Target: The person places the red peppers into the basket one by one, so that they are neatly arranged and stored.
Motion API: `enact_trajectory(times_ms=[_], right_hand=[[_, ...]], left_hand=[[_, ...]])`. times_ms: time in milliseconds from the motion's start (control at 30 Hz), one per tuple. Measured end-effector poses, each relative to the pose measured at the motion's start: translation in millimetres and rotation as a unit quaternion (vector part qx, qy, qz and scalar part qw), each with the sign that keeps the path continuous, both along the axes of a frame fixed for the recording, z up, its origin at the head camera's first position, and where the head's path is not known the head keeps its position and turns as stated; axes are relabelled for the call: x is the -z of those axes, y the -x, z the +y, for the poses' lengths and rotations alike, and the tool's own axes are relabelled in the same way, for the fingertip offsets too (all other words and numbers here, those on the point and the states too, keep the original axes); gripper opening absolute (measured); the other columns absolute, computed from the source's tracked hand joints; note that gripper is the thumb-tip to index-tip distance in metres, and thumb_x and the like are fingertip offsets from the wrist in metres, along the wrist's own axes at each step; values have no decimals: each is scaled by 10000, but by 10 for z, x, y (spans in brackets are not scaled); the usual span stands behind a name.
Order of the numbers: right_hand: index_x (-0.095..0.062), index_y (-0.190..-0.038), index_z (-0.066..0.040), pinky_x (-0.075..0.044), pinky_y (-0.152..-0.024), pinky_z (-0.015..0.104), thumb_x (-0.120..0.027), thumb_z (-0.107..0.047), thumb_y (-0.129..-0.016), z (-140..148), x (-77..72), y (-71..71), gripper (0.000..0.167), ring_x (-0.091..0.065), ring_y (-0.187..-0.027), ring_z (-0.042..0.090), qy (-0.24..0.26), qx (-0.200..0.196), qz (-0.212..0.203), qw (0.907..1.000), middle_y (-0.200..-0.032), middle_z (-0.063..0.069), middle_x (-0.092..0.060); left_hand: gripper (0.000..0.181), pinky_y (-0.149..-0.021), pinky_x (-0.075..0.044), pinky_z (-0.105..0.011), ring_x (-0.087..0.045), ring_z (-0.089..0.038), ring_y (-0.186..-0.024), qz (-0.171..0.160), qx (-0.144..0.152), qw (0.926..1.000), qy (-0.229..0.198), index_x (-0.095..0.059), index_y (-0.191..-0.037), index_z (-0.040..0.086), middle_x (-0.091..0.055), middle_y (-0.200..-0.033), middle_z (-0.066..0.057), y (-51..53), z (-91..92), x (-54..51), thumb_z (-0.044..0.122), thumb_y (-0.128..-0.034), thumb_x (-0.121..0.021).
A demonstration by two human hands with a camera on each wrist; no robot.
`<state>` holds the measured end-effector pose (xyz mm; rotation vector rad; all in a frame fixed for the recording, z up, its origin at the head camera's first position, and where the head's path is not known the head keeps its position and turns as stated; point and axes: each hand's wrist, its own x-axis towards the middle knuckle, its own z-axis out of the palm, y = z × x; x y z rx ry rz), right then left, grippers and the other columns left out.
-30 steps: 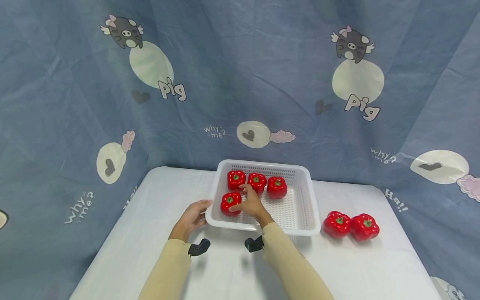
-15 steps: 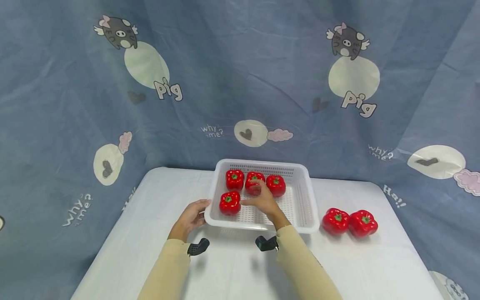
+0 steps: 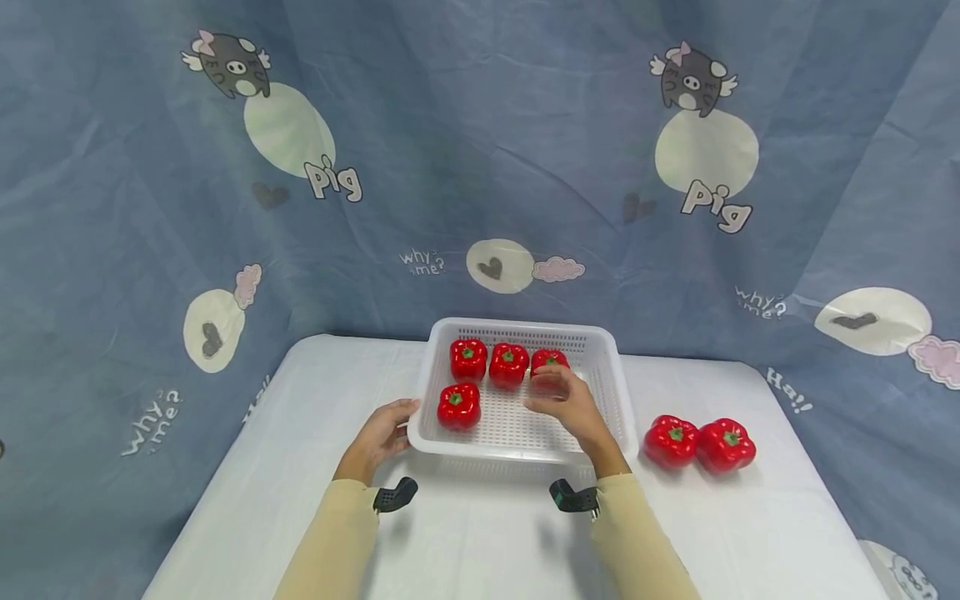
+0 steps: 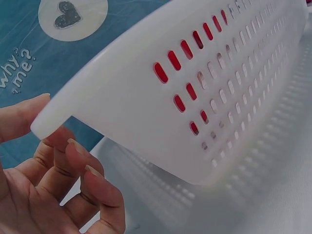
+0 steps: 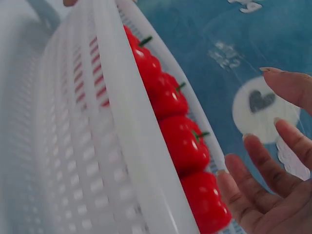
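A white perforated plastic basket [image 3: 510,454] holds several red bell peppers: three along the back and one pepper [image 3: 459,407] at the front left. My left hand [image 3: 381,435] pinches the basket's left rim, thumb above and fingers curled below it in the left wrist view. Over the basket's right half hovers my right hand [image 3: 573,417], fingers spread and nothing between them. In the head view it partly covers the back right pepper [image 3: 550,359]. The right wrist view shows its fingers [image 5: 258,161] raised above the basket.
Two more red bell peppers [image 3: 671,442] sit side by side on the white table [image 3: 480,542], right of the basket. Behind the table hangs a blue printed cloth [image 3: 420,167]. A small black device [image 3: 573,497] is strapped at each wrist.
My right hand has let go of the front left pepper and moved to the right above the basket. The left hand keeps its hold on the rim.
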<state>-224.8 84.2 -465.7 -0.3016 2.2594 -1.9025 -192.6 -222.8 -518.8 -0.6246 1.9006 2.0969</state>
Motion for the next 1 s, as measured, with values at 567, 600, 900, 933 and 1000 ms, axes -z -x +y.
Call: enact_trajectory(times_ms=[567,600,900,933,1000], right_hand=[[-520,-1266,3,-473,-960,259,-726,-56,-848,589,104,-277,470,-554,-1147,236,282,1071,570,9922,-1274,186,-557],[-524,-1257,14,-477,-933,217,-719,-50,-853,618,106,-293,453,-561,-1126,210,368,1170,634,9904,-1266,191,-558],[-537,-1186,88,-453,-896,168,-697,71,-827,884,126,-412,393,-568,-1046,108,790,2205,1152,9653,-1134,104,-597],[-538,-1190,84,-441,-911,170,-702,63,-826,914,142,-425,400,-562,-1052,97,735,2310,1171,9631,-1133,83,-600],[-542,-1204,64,-417,-968,188,-714,30,-829,971,173,-462,414,-545,-1071,78,616,2508,1123,9595,-1145,47,-598]], left_hand=[[469,-858,-511,-348,-536,-289,-1118,5,39,10000,-54,-472,-1358,33,-469,-1388,-185,-21,2,-4,293,-976,-552],[467,-854,-513,-346,-539,-288,-1113,4,30,10000,-52,-474,-1357,35,-472,-1385,-184,-23,5,-4,293,-976,-553],[466,-847,-511,-338,-552,-266,-1087,15,53,10000,-38,-480,-1353,35,-482,-1381,-176,-20,15,-3,297,-975,-555],[465,-848,-510,-339,-551,-266,-1088,10,47,10000,-18,-481,-1352,36,-483,-1381,-175,-18,12,-6,297,-974,-555],[469,-845,-507,-338,-547,-269,-1089,7,52,10000,32,-480,-1350,32,-483,-1378,-176,-14,6,-13,301,-973,-556]])
